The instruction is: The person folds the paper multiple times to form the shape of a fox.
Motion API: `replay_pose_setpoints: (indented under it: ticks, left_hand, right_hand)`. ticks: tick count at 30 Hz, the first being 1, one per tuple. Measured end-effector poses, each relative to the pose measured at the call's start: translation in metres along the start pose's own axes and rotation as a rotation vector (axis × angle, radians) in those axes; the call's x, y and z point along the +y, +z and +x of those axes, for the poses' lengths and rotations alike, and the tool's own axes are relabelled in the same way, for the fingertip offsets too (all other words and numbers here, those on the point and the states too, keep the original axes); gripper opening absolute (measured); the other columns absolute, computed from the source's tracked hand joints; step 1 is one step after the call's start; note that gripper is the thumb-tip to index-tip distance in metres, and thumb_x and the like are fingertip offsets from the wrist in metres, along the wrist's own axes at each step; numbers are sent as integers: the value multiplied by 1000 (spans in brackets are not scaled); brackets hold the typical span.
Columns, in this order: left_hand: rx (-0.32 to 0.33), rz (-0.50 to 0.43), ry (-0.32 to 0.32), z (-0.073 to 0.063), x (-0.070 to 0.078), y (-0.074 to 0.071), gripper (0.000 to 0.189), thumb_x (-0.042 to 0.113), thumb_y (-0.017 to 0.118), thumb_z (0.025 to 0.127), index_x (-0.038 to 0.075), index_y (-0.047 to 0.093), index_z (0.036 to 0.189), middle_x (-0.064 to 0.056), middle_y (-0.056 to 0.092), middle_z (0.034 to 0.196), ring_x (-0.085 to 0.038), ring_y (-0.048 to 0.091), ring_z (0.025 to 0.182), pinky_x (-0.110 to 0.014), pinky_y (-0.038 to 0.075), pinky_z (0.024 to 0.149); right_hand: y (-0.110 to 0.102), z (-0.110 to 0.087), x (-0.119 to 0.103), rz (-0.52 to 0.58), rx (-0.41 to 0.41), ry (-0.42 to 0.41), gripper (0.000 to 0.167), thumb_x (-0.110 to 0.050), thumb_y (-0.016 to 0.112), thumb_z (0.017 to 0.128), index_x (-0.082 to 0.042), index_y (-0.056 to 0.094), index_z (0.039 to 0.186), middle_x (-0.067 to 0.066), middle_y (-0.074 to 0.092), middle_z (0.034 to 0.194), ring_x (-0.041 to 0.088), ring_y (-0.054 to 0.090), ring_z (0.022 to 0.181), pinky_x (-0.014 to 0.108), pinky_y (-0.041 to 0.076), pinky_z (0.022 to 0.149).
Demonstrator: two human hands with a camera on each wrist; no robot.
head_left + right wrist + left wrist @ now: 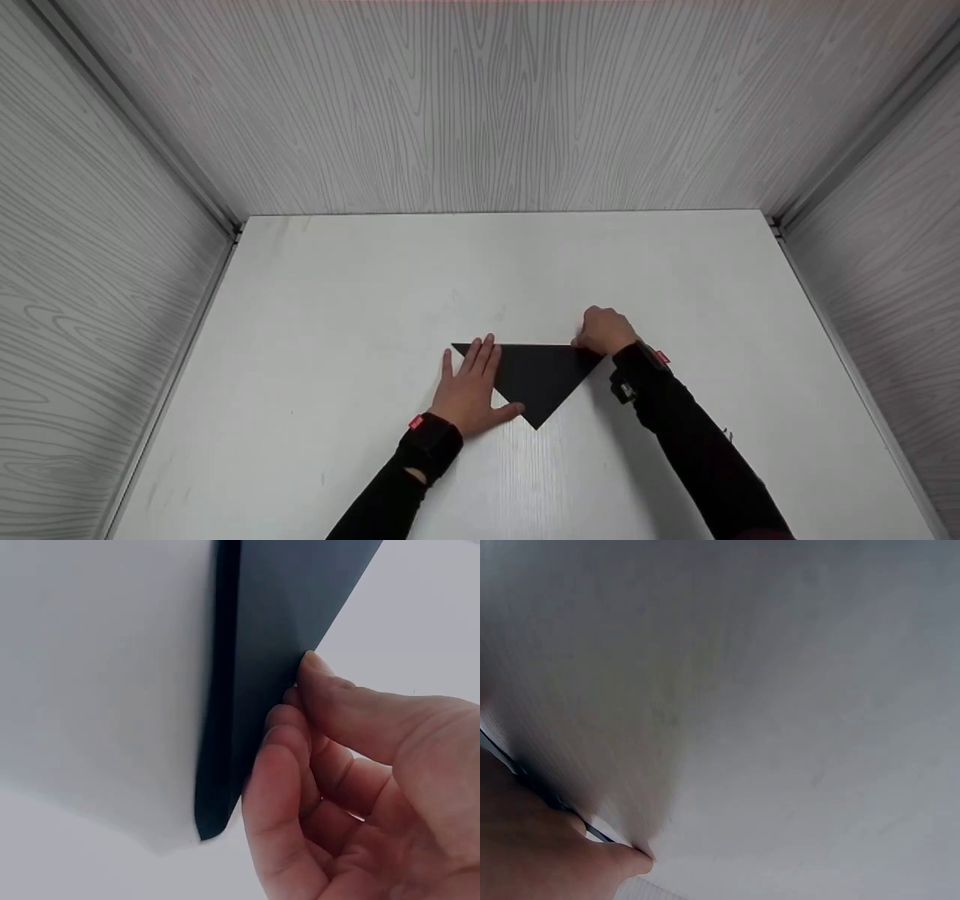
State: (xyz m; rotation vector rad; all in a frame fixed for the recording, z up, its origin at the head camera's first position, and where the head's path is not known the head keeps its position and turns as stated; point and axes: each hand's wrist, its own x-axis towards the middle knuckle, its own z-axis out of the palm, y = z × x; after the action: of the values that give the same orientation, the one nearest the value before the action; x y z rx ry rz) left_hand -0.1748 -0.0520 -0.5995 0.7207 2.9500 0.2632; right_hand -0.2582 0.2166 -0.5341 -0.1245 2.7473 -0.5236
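Note:
A sheet of black paper (pixel 536 379) shows as a triangle on the white tabletop, its long edge at the far side and one corner toward me. My left hand (pixel 466 397) lies with spread, straight fingers over its left part, the thumb reaching across the near left edge. At the right corner, my right hand (pixel 606 330) pinches the paper's edge with curled fingers. The right wrist view shows the thumb and fingertips at the rim of the dark sheet (pixel 277 607). Only the thumb side of the left hand (pixel 547 855) appears in the left wrist view.
The white tabletop (pixel 360 300) surrounds the paper. A wood-grain panel (pixel 480 112) rises behind it, with similar panels on the left (pixel 97 262) and right (pixel 885 225).

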Motion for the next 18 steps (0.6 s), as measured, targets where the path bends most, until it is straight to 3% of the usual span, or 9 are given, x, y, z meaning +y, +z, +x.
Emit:
replay_pose_setpoints:
  ticks: [9,18]
  left_hand:
    - [-13,-28,2,-1,1,-5,107,79,50,91,5,24,164,-12,14,172,-28,13,159,-67,13,120]
    - [-18,-44,9,-2,2,-8,106,77,52,92,4,25,164,-12,16,172,-29,14,158,-68,13,120]
  right_hand:
    - [-7,-6,24,-11,-11,4,31,-15,78,87,-7,59,65,0,51,62,20,48,61,34,42,58]
    - [-17,-15,34,-16,-4,36,28,-17,78,88,-3,59,71,3,53,67,22,50,64,35,43,61]
